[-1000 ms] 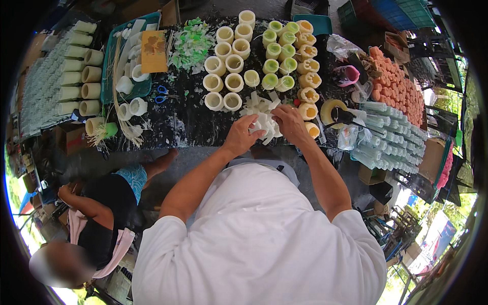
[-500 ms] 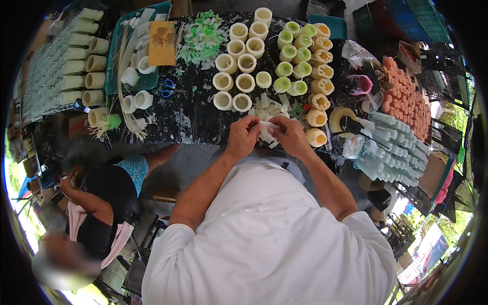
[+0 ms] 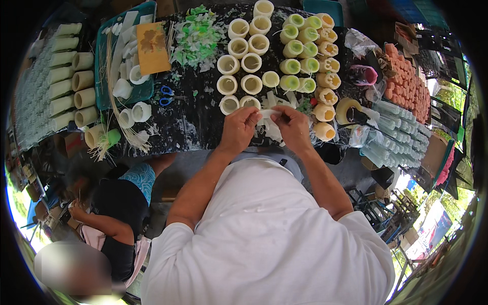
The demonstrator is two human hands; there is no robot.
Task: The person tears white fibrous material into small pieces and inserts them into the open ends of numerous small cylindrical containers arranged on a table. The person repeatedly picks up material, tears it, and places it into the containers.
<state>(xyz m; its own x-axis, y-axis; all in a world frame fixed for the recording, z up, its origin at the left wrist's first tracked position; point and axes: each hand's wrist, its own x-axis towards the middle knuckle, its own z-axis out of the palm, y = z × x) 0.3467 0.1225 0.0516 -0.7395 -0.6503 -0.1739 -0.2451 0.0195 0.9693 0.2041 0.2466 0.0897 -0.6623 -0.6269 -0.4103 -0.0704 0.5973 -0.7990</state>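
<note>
My left hand (image 3: 239,128) and my right hand (image 3: 293,127) are at the table's near edge, each pinching one end of a small white wax strip (image 3: 267,115). The strip now shows a slight curve between my fingertips. Beneath it lies a heap of white wax scraps (image 3: 273,133), partly hidden by my hands. Just beyond my left hand stand rows of cream cylindrical candles (image 3: 227,85) with hollow tops. Candles with green centres (image 3: 290,67) are farther off, past the scraps. Close to my right hand runs a column of candles with notched rims (image 3: 324,131).
Blue scissors (image 3: 166,96), green and white shavings (image 3: 195,38) and a teal tray (image 3: 104,91) with white pieces are on the left. Glass tubes (image 3: 391,134), a yellow ring-shaped object (image 3: 347,109) and orange blocks (image 3: 404,76) stand right. A co-worker (image 3: 119,203) is at lower left.
The head view has shifted a little, so the table's things sit differently in it. Both hands keep their pinch on the wax strip, which shows more curved now.
</note>
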